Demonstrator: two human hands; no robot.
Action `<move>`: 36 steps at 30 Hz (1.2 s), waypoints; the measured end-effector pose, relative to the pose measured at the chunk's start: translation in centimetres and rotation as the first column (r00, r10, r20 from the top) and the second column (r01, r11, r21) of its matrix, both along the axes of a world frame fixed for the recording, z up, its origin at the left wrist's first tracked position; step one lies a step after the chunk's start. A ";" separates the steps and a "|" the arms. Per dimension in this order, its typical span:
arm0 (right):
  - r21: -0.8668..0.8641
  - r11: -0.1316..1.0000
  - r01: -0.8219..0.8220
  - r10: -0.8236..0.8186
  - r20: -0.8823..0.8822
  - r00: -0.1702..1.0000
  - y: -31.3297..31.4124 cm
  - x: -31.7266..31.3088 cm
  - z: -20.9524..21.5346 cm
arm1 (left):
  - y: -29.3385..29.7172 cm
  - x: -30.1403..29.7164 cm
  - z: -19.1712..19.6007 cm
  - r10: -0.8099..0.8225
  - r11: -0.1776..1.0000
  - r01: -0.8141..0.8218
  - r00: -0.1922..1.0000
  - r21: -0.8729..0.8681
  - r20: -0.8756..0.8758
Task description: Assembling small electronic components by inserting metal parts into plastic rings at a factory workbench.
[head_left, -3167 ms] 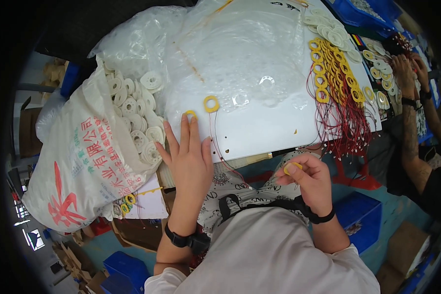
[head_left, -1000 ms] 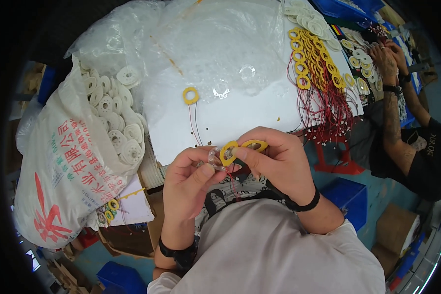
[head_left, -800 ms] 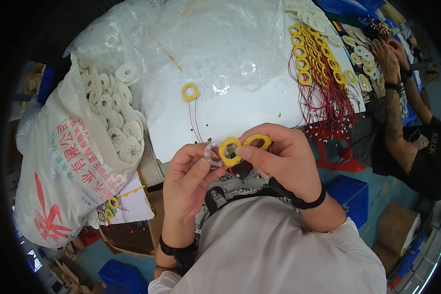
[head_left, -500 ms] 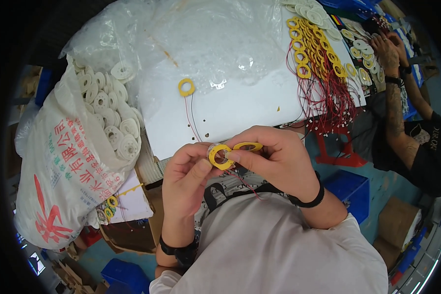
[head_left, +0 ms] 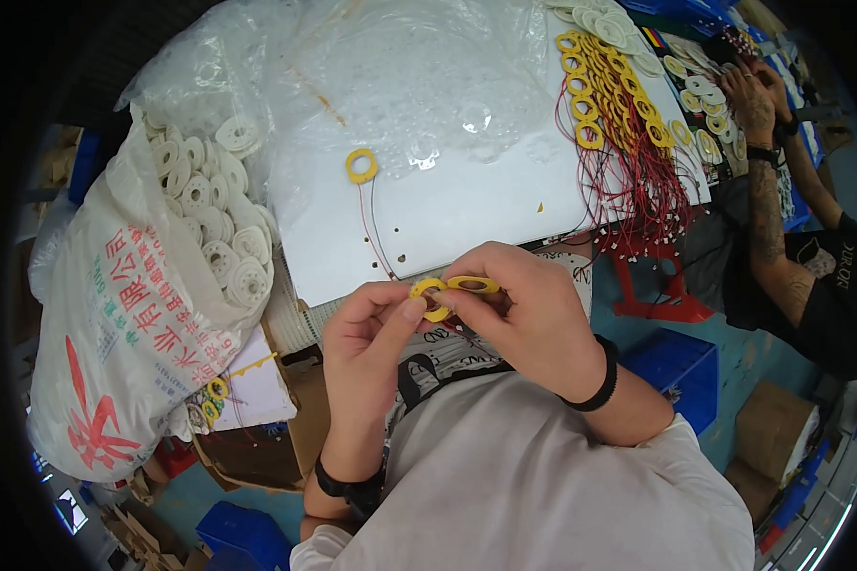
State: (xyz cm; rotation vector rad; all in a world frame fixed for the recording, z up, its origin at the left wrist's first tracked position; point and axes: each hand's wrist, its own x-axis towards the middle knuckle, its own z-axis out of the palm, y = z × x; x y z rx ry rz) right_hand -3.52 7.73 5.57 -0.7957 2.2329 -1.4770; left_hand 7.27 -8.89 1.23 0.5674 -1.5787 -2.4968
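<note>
Close in front of my body, both hands meet at a yellow ring-shaped board (head_left: 437, 313). The fingers and thumb of my left hand (head_left: 364, 335) are closed on its left side. My right hand (head_left: 541, 319) has its thumb pressed on the same ring's right side. A second yellow ring (head_left: 474, 285) is held flatter between the right thumb and index finger. Thin red wires hang below the hands, partly hidden. Beyond them, one more yellow ring with wires (head_left: 362, 166) lies alone on the white tabletop (head_left: 467, 214).
At left leans a large white sack (head_left: 114, 333) of white plastic discs (head_left: 221, 259). Clear plastic film (head_left: 400, 76) covers the table's back. Rows of wired yellow rings (head_left: 619, 90) lie at the right. A co-worker's arm (head_left: 767, 190) is farther right, above a blue bin (head_left: 676, 376).
My left thumb has moved up and right onto the ring, covering more of it. The ring has tilted, and both hands have shifted slightly.
</note>
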 end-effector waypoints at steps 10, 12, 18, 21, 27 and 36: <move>-0.102 0.995 0.000 0.044 0.426 0.904 0.6 -0.6 -0.4 | 0.8 0.0 1.1 0.056 0.998 -0.055 0.998 -0.029 0.042; -0.061 0.998 -0.018 0.045 0.471 0.881 0.5 -0.7 0.0 | 0.7 0.0 1.4 0.014 0.951 -0.023 0.999 -0.308 -0.031; -0.131 0.991 -0.005 0.069 0.488 0.870 0.5 -0.7 -0.3 | 0.2 -0.1 2.3 -0.048 0.938 0.037 0.999 -0.344 -0.023; -0.090 0.996 -0.023 0.061 0.442 0.895 0.4 -0.7 -0.2 | 0.9 -0.4 3.0 0.035 0.975 -0.037 0.999 -0.219 -0.013; -0.195 0.981 0.025 0.065 0.438 0.897 -0.1 0.2 0.6 | -1.2 -0.3 4.6 0.033 0.938 -0.045 0.999 -0.343 -0.040; -0.310 0.942 0.131 0.081 0.585 0.807 2.8 -2.4 0.1 | -11.5 -3.4 6.2 -0.132 0.958 0.156 0.985 -0.242 0.111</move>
